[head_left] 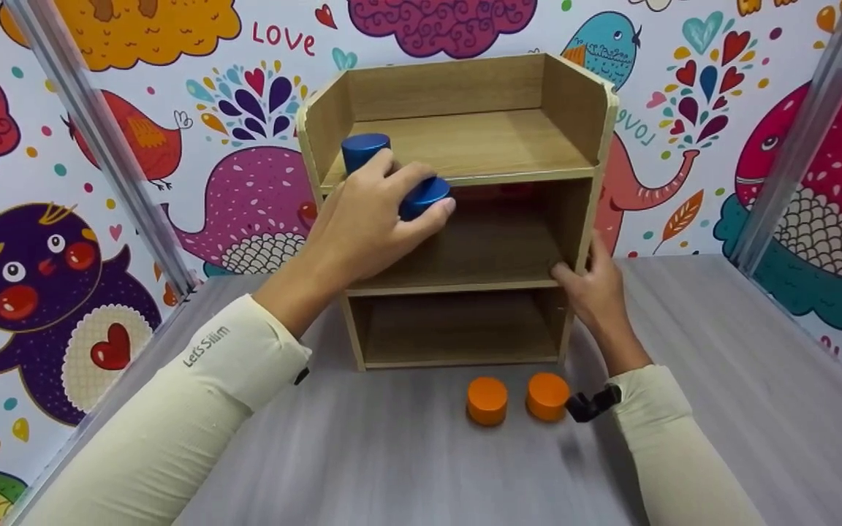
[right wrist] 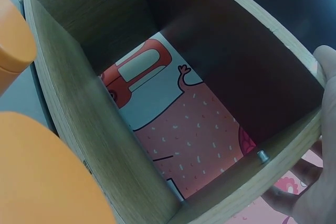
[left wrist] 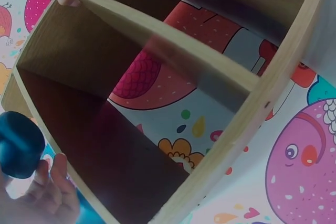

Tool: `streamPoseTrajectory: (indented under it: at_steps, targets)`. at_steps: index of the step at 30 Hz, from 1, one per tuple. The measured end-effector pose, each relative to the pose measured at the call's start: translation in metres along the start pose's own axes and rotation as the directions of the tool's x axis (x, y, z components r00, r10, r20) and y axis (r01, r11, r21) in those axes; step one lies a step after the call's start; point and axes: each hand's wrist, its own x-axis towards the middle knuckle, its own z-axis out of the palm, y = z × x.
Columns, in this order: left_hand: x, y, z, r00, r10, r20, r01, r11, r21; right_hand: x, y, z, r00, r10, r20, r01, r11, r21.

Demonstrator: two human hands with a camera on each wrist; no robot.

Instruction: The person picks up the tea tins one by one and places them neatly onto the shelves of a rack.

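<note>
Gripping 1 blue cyl (head_left: 425, 196): L hand (head_left: 370, 212) | R hand (head_left: 593, 288) holding shelf (head_left: 582, 241) | 2 blue, 2 orange

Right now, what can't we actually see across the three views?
- Head view: the left hand covers most of the lower blue cylinder; whether it rests on the wooden shelf is hidden.
- Left wrist view: the blue cylinder is blurred, and the left hand is cut off by the bottom edge.
- Right wrist view: the orange cylinders are cut by the left edge and out of focus; the right hand shows only at the right edge.
</note>
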Motion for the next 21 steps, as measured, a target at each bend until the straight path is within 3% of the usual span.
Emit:
streamPoseTrajectory:
  at_steps: [14,21]
  targets:
    - [0.024,0.004,0.0,0.999,0.04,-0.019,-0.041,0.999,-0.013,0.001,0.003,-0.001,1.0,-0.009,-0.011,0.009,1.0,-0.003]
    - [0.032,0.004,0.001,1.0,0.02,-0.009,-0.02,1.0,0.003,0.001,0.002,-0.001,1.0,-0.018,-0.004,0.018,1.0,0.017]
